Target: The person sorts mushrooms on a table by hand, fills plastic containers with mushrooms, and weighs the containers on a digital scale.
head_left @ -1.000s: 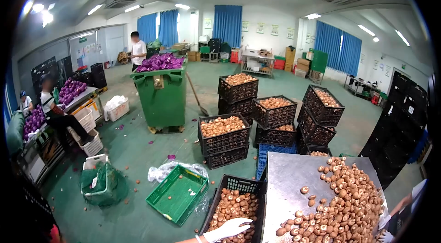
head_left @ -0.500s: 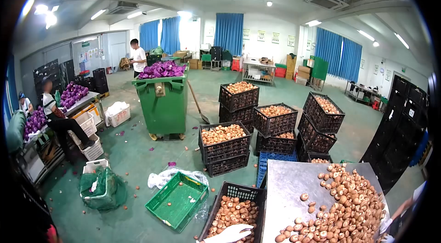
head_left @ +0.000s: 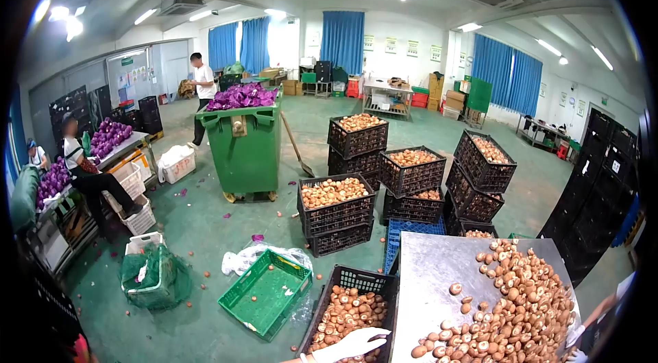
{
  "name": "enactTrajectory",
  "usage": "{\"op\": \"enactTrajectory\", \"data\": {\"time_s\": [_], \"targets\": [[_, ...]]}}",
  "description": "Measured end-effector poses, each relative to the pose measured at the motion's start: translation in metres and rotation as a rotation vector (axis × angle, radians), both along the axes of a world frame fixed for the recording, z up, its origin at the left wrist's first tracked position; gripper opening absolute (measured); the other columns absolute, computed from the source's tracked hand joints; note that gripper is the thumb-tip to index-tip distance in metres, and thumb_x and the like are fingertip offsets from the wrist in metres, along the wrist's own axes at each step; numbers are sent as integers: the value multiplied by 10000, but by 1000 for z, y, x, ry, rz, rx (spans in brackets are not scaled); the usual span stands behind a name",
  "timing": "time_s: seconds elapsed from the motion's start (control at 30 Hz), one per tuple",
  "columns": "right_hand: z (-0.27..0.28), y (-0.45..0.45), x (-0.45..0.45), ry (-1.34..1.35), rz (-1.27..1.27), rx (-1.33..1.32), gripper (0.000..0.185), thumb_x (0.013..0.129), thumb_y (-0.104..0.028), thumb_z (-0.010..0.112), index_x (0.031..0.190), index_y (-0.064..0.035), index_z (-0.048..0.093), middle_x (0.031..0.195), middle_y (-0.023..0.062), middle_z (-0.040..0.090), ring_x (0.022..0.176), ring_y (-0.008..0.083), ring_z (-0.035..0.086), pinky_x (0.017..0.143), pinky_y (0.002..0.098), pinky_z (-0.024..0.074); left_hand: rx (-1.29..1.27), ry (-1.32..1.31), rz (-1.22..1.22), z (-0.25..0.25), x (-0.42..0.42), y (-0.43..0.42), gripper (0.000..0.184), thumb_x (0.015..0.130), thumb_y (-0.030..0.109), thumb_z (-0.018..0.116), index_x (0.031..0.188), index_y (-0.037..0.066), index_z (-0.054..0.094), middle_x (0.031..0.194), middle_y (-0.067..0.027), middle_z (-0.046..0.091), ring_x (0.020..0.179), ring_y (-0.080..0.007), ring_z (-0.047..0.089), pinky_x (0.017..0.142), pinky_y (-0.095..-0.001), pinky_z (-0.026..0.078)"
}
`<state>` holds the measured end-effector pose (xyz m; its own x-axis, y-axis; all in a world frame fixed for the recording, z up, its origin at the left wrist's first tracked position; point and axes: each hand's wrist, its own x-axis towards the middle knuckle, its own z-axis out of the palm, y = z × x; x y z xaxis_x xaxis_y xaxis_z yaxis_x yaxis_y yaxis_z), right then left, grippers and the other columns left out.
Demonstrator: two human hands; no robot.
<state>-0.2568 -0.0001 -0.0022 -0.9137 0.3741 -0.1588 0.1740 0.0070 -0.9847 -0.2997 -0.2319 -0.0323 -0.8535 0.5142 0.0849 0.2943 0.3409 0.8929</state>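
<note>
The left hand (head_left: 354, 345), in a white glove, is at six o'clock, low over the black crate (head_left: 367, 280). Its fingers point to about two o'clock, close to the crate's side. I can't see under the palm, so I can't tell if it holds anything. The right hand is out of sight.

The mushrooms (head_left: 353, 311) fill much of the crate, just past the hand. A big heap (head_left: 524, 294) of them lies on the metal table (head_left: 432, 263), between four and five o'clock. A co-worker's gloved hand (head_left: 576, 335) is by it, at four o'clock.

For good work here, I think a soft, loose hand is best. Hard pushing could squash the caps, and the fingers could bump the crate's side.

The mushrooms look round and brown, with pale marks. Some show pale undersides. They lie every which way, piled on top of each other.
</note>
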Motion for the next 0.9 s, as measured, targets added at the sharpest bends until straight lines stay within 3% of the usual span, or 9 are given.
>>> {"op": "enactTrajectory", "data": {"time_s": [0.07,0.27,0.33,0.5,0.6,0.7,0.73,0.8,0.9], "targets": [[0,-1,2,-8,-11,-8,214,922,-154,464,1093,-41,523,970,82,563,839,166,534,702,297,450,-34,-137,5,13,1,-4,398,914,335,548,1234,98,566,1129,-106,629,1028,-220,600,893,-319,471],[2,-1,4,-15,-20,-23,204,925,-151,456,1080,-41,530,950,76,573,818,158,544,685,291,458,24,-34,-2,-8,-2,-5,413,919,349,532,1246,98,556,1149,-100,624,1042,-229,599,912,-315,461],[3,0,5,-17,-28,-30,201,926,-150,453,1076,-41,532,943,74,576,811,155,547,679,289,461,39,-17,-42,-2,-2,-4,386,934,303,496,1238,68,537,1144,-154,606,1075,-271,569,940,-355,435],[3,2,8,-20,-45,-64,195,929,-147,447,1066,-41,537,927,69,584,794,149,555,664,284,468,27,-43,-40,-20,-7,0,406,919,335,533,1247,96,549,1159,-103,619,1080,-241,582,926,-331,450],[3,5,13,-22,-72,-100,192,931,-145,443,1059,-42,541,917,66,589,784,145,560,656,281,472,40,60,-29,-18,-6,0,413,918,340,536,1255,103,544,1131,-91,630,937,-214,632,837,-314,494],[2,16,26,-13,-128,-178,190,932,-144,439,1053,-42,544,907,64,594,773,141,565,647,278,476,41,-26,-10,-13,-4,1,423,916,354,543,1261,110,540,1072,-59,642,626,-119,597,634,-250,513],[2,22,33,5,-167,-235,189,933,-143,437,1051,-42,545,904,63,595,770,139,567,644,277,477,55,54,28,-6,-1,1,406,907,330,558,1239,96,553,1053,-76,642,652,-139,612,660,-266,517],[2,37,59,72,-274,-430,188,934,-142,435,1047,-42,547,897,61,598,763,137,570,639,276,480,-37,63,13,14,1,-1,371,886,287,572,1184,65,580,1101,-154,623,1017,-302,595,889,-365,474],[9,49,111,200,-459,-685,187,936,-140,431,1040,-42,550,887,58,603,752,133,575,630,273,484,22,-29,38,25,-2,-3,326,864,224,610,1136,43,603,1090,-144,630,1012,-276,605,887,-361,474]]}}
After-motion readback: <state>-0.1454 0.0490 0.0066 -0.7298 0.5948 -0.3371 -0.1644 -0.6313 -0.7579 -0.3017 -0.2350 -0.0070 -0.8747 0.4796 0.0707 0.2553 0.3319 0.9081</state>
